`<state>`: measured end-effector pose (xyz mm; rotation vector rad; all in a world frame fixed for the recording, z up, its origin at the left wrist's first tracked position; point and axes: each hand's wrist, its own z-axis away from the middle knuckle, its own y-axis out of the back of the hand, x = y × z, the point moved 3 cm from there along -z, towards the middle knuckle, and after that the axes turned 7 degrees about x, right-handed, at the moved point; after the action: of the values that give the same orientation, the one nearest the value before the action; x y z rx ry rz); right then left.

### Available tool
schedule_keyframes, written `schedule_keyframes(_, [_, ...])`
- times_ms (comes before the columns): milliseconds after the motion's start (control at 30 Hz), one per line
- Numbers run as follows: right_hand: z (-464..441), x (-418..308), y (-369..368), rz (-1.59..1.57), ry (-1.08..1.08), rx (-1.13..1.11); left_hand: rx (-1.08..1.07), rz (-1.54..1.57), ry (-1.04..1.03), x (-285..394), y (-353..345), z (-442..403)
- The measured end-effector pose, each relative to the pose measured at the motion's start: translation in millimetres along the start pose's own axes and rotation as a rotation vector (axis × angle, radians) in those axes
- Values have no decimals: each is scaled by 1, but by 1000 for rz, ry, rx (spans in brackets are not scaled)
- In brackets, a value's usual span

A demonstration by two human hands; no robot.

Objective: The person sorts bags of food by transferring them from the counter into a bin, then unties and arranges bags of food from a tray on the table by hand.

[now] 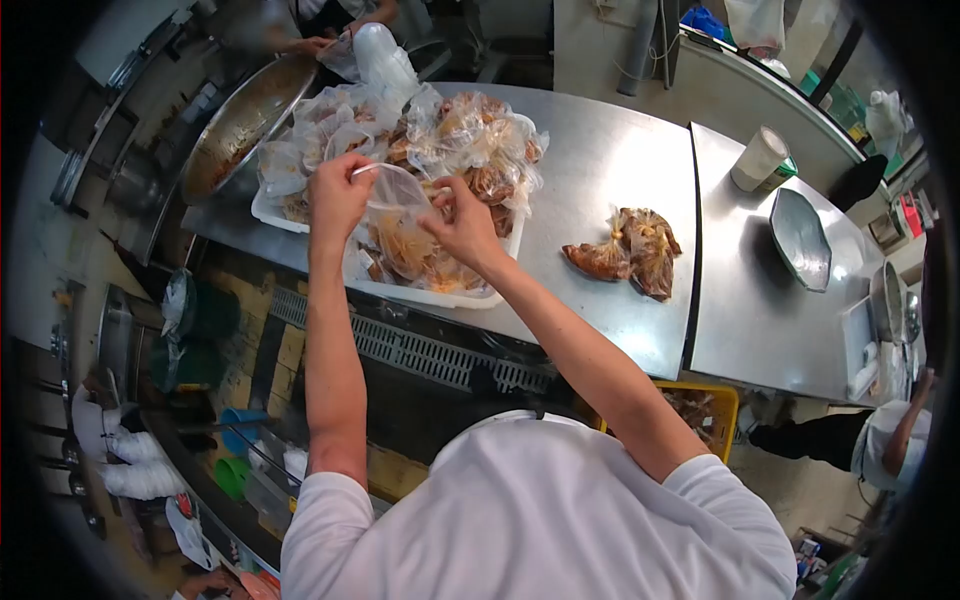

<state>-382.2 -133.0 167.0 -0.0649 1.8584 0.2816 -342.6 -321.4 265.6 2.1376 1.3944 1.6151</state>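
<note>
Between my hands hangs a clear plastic bag, its mouth held apart and brownish food showing low inside it. My left hand is closed, pinching the bag's rim on the left. Bent fingers of my right hand grip the bag's right side. Both hands are over a white plastic tray heaped with bagged brown food. To the right, tied bags of brown food lie on the steel table.
A large metal bowl tilts at the tray's left. On the adjoining steel table are a cup-like container and a dark dish. A yellow crate stands below. Co-workers are at the far side and right, one with a hand near the bowl.
</note>
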Motion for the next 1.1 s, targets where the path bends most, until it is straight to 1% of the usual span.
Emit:
schedule_keyframes(33, [-11, -13, 4, -8, 7, 3, 27, 98, 62, 5, 9, 3])
schedule_keyframes(67, [-18, -26, 10, -12, 86, 10, 77, 199, 122, 0, 20, 6])
schedule_keyframes(100, [-22, -40, 18, -12, 162, 17, 72, 194, 123, -12, 23, 8])
schedule_keyframes(133, [-25, -55, 27, -33, 239, 69, 13, 358, 174, -27, 18, 11])
schedule_keyframes(167, [-25, -58, 30, -30, 232, 72, -50, 524, 228, -41, 11, 16])
schedule_keyframes(233, [-31, -62, 32, -12, 231, 12, -123, 812, 226, -9, -27, 55])
schedule_keyframes(267, [-33, -61, 33, -11, 237, 19, -125, 815, 217, -6, -42, 58])
schedule_keyframes(300, [-30, -60, 32, -107, 220, -79, -150, 431, 12, -2, -56, 64])
schedule_keyframes(333, [-26, -58, 31, -201, 200, -179, -165, 240, -84, -3, -60, 64])
schedule_keyframes(367, [-21, -55, 32, -196, 199, -182, -167, 51, -182, -5, -65, 65])
schedule_keyframes(400, [-14, -57, 43, -307, 265, 45, -210, 266, -47, 1, -60, 58])
schedule_keyframes(433, [-11, -53, 50, -328, 316, 138, -245, 480, 86, 14, -53, 51])
schedule_keyframes(467, [-7, -48, 57, -343, 367, 234, -158, 529, 64, 31, -50, 50])
schedule_keyframes(500, [-3, -44, 64, -351, 417, 329, -155, 527, 72, 48, -49, 49])
schedule_keyframes(567, [4, -5, 38, -50, 356, -288, -384, 561, -119, 86, -56, 52])
schedule_keyframes(600, [4, 6, 39, -1, 232, -218, -394, 562, -123, 102, -62, 55])
schedule_keyframes(633, [4, 11, 41, 3, 231, -204, -224, 784, -144, 119, -62, 59])
schedule_keyframes(667, [2, 21, 44, -233, 14, -123, -55, 1003, -159, 127, -61, 61])
schedule_keyframes(700, [3, 29, 48, -470, -200, -36, -77, 1009, -163, 113, -67, 61])
schedule_keyframes(733, [8, 21, 54, -672, -354, 30, 74, 552, -316, 82, -74, 62])
schedule_keyframes(767, [8, 15, 61, -671, -355, 49, 223, 90, -454, 58, -86, 68])
schedule_keyframes(800, [8, 13, 68, -752, -396, 107, -91, 90, -387, 43, -110, 79])
schedule_keyframes(833, [10, 14, 73, -833, -437, 159, -102, 96, -390, 21, -125, 90])
schedule_keyframes(867, [11, 22, 78, -834, -437, 166, -254, 254, -212, -8, -143, 97])
schedule_keyframes(900, [6, 31, 83, -659, -291, 42, -406, 409, -43, -21, -154, 97])
schedule_keyframes(933, [5, 36, 85, -476, -158, -75, -227, 226, -424, 21, -129, 96])
schedule_keyframes(967, [6, 40, 89, -471, -164, -66, -236, 234, -422, 41, -123, 95])
schedule_keyframes(1033, [15, 29, 77, 156, 306, -431, -266, 475, -179, 57, -122, 94])
schedule_keyframes(1067, [21, 24, 72, 159, 260, -409, -173, 799, 53, 54, -143, 89])
schedule_keyframes(1100, [27, 15, 68, 160, 214, -386, -155, 794, 48, 31, -149, 75])
